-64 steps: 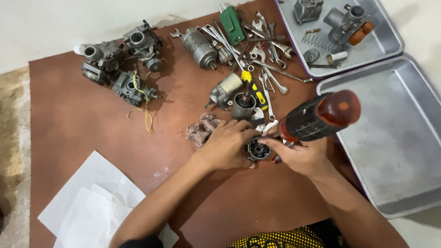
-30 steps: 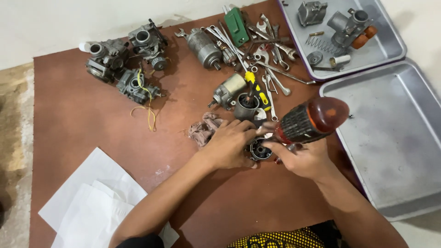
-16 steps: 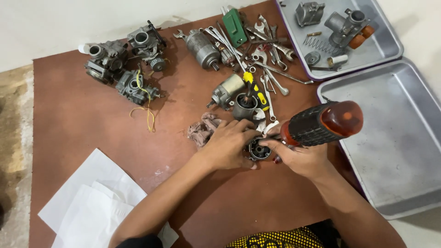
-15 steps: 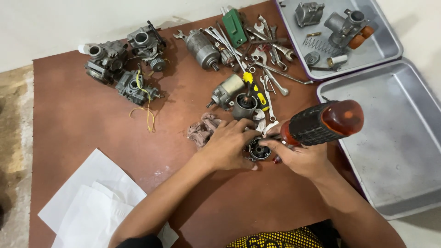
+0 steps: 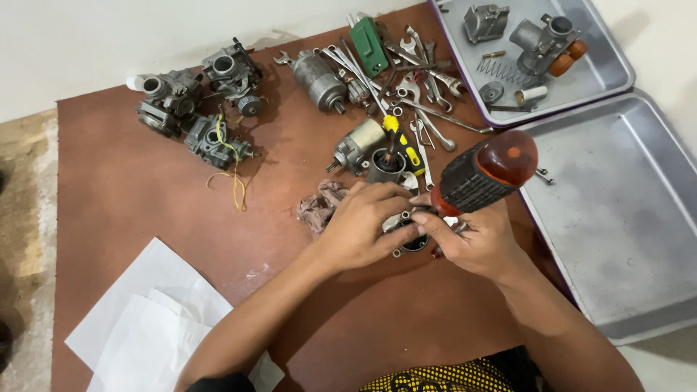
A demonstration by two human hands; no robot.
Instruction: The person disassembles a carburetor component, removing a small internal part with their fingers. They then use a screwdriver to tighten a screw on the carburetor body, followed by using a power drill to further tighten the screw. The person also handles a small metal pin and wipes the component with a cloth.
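Two hands meet over a small round metal part [image 5: 414,242] on the brown table [image 5: 131,196]: the left hand [image 5: 367,225] clamps it from its own side, while the right hand [image 5: 475,243] grips a screwdriver [image 5: 485,173], its handle slanting up and away.

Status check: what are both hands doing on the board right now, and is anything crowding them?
Left hand steadies small metal part. Right hand holds red-and-black screwdriver on it. Rag and starter motor close by.

A small round metal part [image 5: 412,241] lies on the brown board, a black-and-orange-handled screwdriver [image 5: 485,173] tilted over it.
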